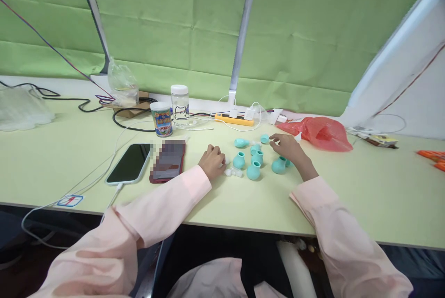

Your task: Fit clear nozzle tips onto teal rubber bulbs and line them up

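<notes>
The widest open stretch of the pale yellow-green worktop (375, 191) lies right of the right hand (287, 146), bounded behind by a crumpled red translucent plastic bag (325, 135). A bare strip between the two pink sleeves (187, 191) gives a low approach from the front edge to the round turquoise bulbs with open necks (253, 171). Among these the gaps are narrow; on their left, small translucent white plastic pieces (233, 173) and the left hand (212, 162) block the side. Behind, a yellow power strip (239, 121) with white plugs (249, 113) limits reach. Farther left, a red-cased phone (169, 161), a printed cylindrical can (162, 120) and a clear white-lidded bottle (180, 105) obstruct a sideways pass.
</notes>
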Tool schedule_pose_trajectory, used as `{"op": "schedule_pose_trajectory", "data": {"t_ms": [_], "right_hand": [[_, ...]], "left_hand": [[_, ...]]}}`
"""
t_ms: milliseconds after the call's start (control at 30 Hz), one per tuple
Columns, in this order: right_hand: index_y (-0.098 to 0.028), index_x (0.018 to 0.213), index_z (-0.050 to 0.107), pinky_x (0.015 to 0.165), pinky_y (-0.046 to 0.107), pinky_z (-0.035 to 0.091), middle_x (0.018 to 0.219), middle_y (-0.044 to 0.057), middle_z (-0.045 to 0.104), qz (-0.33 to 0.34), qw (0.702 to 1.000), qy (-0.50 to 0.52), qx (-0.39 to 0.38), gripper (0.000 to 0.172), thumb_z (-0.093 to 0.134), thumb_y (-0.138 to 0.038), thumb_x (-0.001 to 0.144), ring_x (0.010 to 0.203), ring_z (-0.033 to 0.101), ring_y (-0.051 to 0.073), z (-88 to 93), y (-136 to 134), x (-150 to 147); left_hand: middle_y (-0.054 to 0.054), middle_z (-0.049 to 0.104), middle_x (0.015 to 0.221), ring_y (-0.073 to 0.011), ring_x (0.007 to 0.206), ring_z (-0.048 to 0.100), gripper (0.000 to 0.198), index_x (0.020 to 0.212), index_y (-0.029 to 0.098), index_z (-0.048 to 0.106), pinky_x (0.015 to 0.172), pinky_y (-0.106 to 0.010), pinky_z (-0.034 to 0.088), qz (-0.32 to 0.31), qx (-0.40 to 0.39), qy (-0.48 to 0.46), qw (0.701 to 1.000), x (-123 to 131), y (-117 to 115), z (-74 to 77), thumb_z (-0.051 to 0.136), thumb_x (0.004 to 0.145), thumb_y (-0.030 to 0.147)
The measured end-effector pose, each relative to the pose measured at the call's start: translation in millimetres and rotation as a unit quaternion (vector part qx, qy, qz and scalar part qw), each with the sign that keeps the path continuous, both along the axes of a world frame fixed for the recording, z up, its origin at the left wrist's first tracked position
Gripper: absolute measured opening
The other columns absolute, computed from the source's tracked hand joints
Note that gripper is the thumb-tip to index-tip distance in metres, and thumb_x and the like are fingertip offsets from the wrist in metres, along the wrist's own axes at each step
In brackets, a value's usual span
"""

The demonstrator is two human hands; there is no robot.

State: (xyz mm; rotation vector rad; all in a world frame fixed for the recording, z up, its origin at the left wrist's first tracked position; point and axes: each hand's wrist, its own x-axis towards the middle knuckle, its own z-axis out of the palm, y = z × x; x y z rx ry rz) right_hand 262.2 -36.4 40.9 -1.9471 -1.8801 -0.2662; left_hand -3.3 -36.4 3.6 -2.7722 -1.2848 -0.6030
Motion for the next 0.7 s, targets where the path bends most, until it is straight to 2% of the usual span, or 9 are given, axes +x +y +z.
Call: {"op": "schedule_pose_trajectory", "data": {"t_ms": [133, 267, 400, 500, 600, 700], "right_hand": [[-0.019, 0.089, 0.058, 0.063, 0.025, 0.040, 0.088, 0.005, 0.060, -0.013, 0.997, 0.027, -0.070, 0.031, 0.038, -0.014, 0.067, 0.083, 0.053, 0.017, 13.4, -9, 8], [-0.021, 0.078, 0.061, 0.061, 0.023, 0.041, 0.084, 0.001, 0.062, 0.012, 0.993, 0.044, -0.113, 0.029, 0.039, -0.010, 0.062, 0.077, 0.054, 0.015, 24.0, -28, 32], [-0.022, 0.083, 0.061, 0.056, 0.023, 0.040, 0.084, 0.002, 0.061, 0.018, 0.985, 0.017, -0.173, 0.032, 0.048, -0.010, 0.055, 0.072, 0.054, 0.016, 11.5, -36, 49], [-0.022, 0.089, 0.058, 0.056, 0.023, 0.040, 0.087, 0.003, 0.059, 0.023, 0.985, -0.030, -0.166, 0.037, 0.054, -0.015, 0.054, 0.074, 0.054, 0.017, -5.1, -32, 51], [-0.021, 0.092, 0.056, 0.055, 0.023, 0.038, 0.090, 0.005, 0.056, -0.013, 0.982, -0.082, -0.173, 0.045, 0.057, -0.015, 0.048, 0.076, 0.053, 0.018, -16.0, -26, 51], [-0.021, 0.090, 0.056, 0.049, 0.022, 0.035, 0.085, 0.004, 0.056, -0.052, 0.973, -0.094, -0.203, 0.045, 0.059, -0.015, 0.045, 0.069, 0.053, 0.017, -16.3, -27, 49]], "left_hand": [[-0.009, 0.047, 0.086, -0.0222, 0.088, 0.037, 0.019, 0.076, 0.015, 0.057, 0.070, -0.033, 0.038, 0.002, 0.007, 0.001, 1.000, 0, -1, 1.6, 0.043, 0.072, 0.027], [-0.009, 0.047, 0.086, -0.0220, 0.088, 0.037, 0.020, 0.078, 0.016, 0.056, 0.071, -0.033, 0.037, 0.002, 0.018, -0.005, 1.000, 0, -2, 3.3, 0.042, 0.072, 0.029], [-0.009, 0.047, 0.086, -0.0222, 0.088, 0.037, 0.020, 0.079, 0.016, 0.055, 0.071, -0.034, 0.038, 0.004, 0.022, -0.007, 1.000, 1, -3, 5.1, 0.042, 0.072, 0.029], [-0.009, 0.047, 0.087, -0.0222, 0.088, 0.037, 0.020, 0.079, 0.016, 0.055, 0.071, -0.034, 0.038, 0.002, 0.022, -0.008, 1.000, 0, -5, 6.2, 0.042, 0.072, 0.030], [-0.009, 0.047, 0.086, -0.0220, 0.088, 0.037, 0.020, 0.079, 0.016, 0.055, 0.070, -0.034, 0.038, 0.002, 0.024, -0.011, 1.000, 0, -6, 6.9, 0.042, 0.072, 0.029], [-0.009, 0.048, 0.086, -0.0222, 0.088, 0.037, 0.019, 0.078, 0.016, 0.055, 0.069, -0.034, 0.039, 0.003, 0.030, -0.017, 0.999, -1, -7, 7.3, 0.043, 0.071, 0.029]]}}
